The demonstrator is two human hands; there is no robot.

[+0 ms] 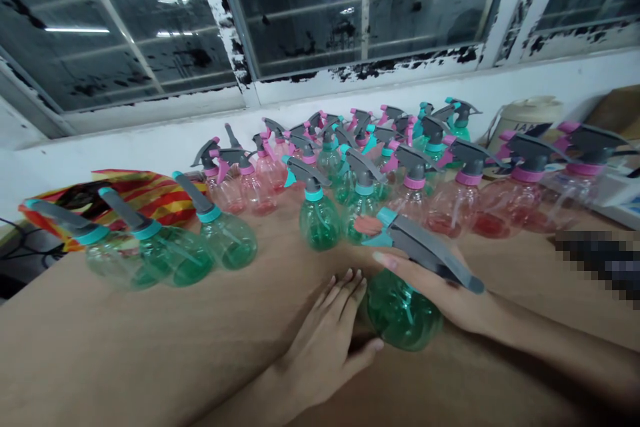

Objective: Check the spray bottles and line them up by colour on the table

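A green spray bottle [405,317] with a grey trigger head and turquoise collar stands slightly tilted in front of me. My right hand [440,287] is wrapped round its neck, just under the trigger head; some of the fingers are hidden behind it. Beside the bottle's left side, my left hand [333,333] lies with its fingers stretched out and thumb apart, low over the table or on it. Just beyond stand two more green spray bottles, the nearer-left one [320,220] upright.
Three green spray bottles [227,240] stand on the table [125,360] at left, before a red-and-yellow cloth [165,190]. Several pink spray bottles [457,203] form a row at right, with more pink and green ones behind. A pale container [530,113] stands near the windowed wall.
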